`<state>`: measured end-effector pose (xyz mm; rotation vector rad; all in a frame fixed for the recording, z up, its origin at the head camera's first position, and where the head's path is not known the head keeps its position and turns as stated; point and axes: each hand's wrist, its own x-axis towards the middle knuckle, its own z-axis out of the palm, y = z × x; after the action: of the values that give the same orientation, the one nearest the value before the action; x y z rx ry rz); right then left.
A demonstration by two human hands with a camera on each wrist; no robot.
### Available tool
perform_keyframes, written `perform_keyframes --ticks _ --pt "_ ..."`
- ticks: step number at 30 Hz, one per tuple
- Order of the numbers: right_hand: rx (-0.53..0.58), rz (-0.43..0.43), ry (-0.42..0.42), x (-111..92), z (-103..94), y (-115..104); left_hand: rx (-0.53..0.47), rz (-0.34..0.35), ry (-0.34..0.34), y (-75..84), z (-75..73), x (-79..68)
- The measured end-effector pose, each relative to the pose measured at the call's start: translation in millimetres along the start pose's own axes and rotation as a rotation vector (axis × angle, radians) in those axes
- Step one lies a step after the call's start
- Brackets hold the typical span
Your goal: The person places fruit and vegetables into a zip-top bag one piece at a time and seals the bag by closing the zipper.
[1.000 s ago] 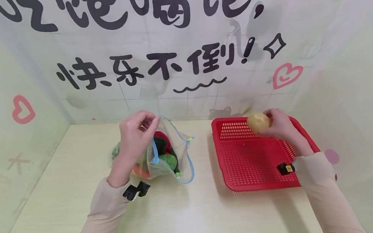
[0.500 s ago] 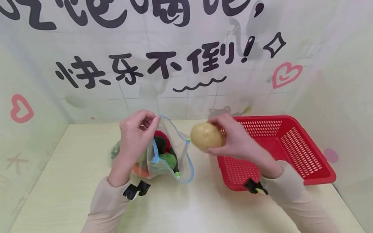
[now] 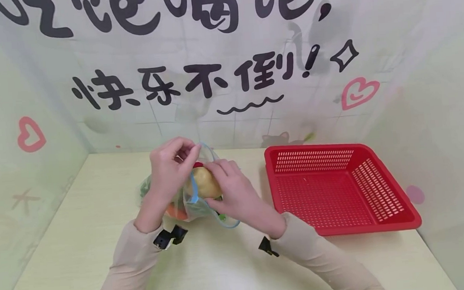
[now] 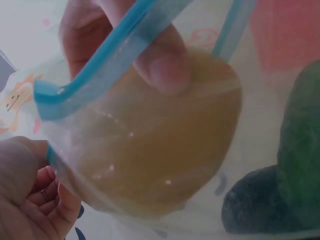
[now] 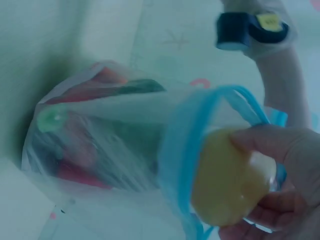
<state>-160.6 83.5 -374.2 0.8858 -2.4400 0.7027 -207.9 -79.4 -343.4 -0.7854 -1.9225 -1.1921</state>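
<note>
My left hand (image 3: 169,167) pinches the rim of a see-through mesh-like bag (image 5: 180,145) with blue edging, keeping its mouth raised. A pale yellow potato (image 3: 205,183) is gripped in my right hand (image 3: 239,196), right at the bag's mouth. Seen by the left wrist camera, the potato (image 4: 165,140) shows through the bag wall, the right thumb over its top. Inside the bag lie a dark green vegetable (image 4: 305,145), an orange piece (image 3: 176,212) like a carrot, and something red (image 5: 82,175). My right hand hides part of the contents.
A red plastic basket (image 3: 413,222) with perforated sides stands on the pale table (image 3: 208,272), right of the bag. Behind rises a printed backdrop (image 3: 231,131) with black lettering, and panels flank the table on both sides.
My right hand has carried the potato leftward from over the red basket to the bag's mouth. My left hand stays at the bag's rim.
</note>
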Motion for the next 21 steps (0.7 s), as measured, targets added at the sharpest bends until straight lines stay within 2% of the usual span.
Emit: perform_keyframes --ticks 3,5,12,15,17,21 --pt "-0.109 -0.066 0.068 0 7.0 -4 0.005 -0.006 0.007 -1.1 -1.4 -0.4" --pt "-0.134 -0.09 0.083 1 9.5 -5 0.005 -0.008 0.015 -1.6 -1.8 -0.7" --pt "-0.096 -0.075 0.015 3 14.9 -4 0.002 0.016 0.002 -2.2 -0.5 0.1" --pt "-0.121 -0.069 0.02 4 19.9 -2 -0.002 0.019 0.002 -2.0 -0.3 0.2" --pt "-0.214 -0.085 0.049 5 23.8 0 -0.009 0.018 0.004 -1.6 -0.5 0.0" --pt "-0.552 -0.118 0.126 3 31.1 2 -0.016 0.015 0.001 -1.2 -1.8 -0.7"
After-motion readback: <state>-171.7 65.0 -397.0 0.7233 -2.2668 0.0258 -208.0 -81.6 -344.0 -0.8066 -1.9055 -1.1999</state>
